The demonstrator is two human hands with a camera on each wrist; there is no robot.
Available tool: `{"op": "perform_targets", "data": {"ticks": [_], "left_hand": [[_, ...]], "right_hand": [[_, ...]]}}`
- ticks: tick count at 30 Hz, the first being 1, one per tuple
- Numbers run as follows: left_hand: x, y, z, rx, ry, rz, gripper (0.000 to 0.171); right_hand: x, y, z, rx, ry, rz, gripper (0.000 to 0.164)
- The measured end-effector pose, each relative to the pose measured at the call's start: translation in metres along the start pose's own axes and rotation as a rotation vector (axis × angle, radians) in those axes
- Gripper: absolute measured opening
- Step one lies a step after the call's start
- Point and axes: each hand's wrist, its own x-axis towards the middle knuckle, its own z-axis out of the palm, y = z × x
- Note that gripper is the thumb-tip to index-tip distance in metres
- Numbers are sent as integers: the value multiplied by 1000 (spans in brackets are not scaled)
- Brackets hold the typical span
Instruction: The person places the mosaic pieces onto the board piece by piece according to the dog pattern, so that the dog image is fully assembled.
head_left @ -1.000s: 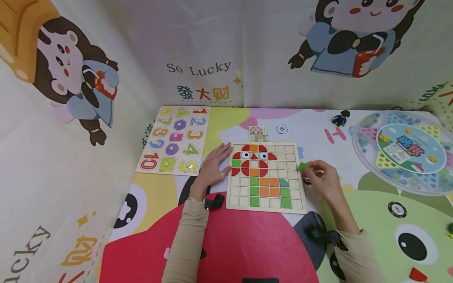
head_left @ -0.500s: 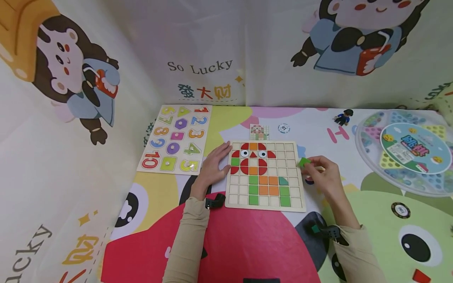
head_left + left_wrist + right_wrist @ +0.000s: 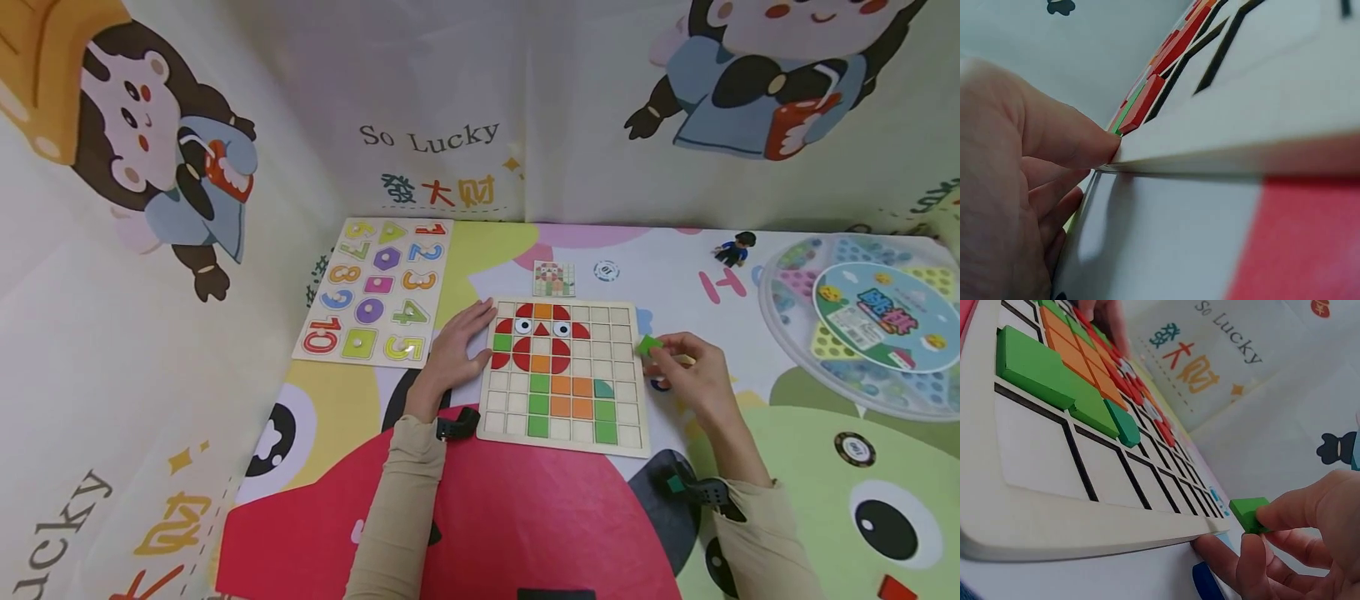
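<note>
A wooden grid board (image 3: 562,447) lies on the table, its cells partly filled with red, orange, green and teal tiles and two eye tiles. My left hand (image 3: 454,348) rests along its left side, fingers fairly straight; in the left wrist view the thumb (image 3: 1079,134) touches the board's edge. Just off the board's right edge, my right hand (image 3: 693,371) pinches a green square tile (image 3: 648,345) between thumb and finger. In the right wrist view that green tile (image 3: 1249,514) is tilted, with the lower fingers near the board's rim (image 3: 1116,545).
A small pattern card (image 3: 554,279) lies behind the board, with a round white chip (image 3: 606,271) beside it. To the left is a number puzzle board (image 3: 372,293). At right stand a toy figure (image 3: 735,249) and a large round clear box (image 3: 795,367). A dark chip (image 3: 855,449) lies nearer.
The head view has shifted slightly. Both hands keep about the same places, the right still holding the green tile beside the board, which keeps the same tiles.
</note>
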Motion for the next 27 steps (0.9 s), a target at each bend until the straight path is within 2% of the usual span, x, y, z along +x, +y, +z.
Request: {"op": "perform_targets", "data": {"ticks": [12, 17, 27], "left_hand": [[0, 1, -2, 2, -21, -22, 67], [0, 1, -2, -5, -9, -8, 66], [0, 0, 0, 13, -17, -24, 68]], "right_hand": [[2, 0, 4, 27, 33, -27, 39], [2, 0, 4, 45, 47, -18, 37], [2, -7, 3, -11, 60, -7, 39]]}}
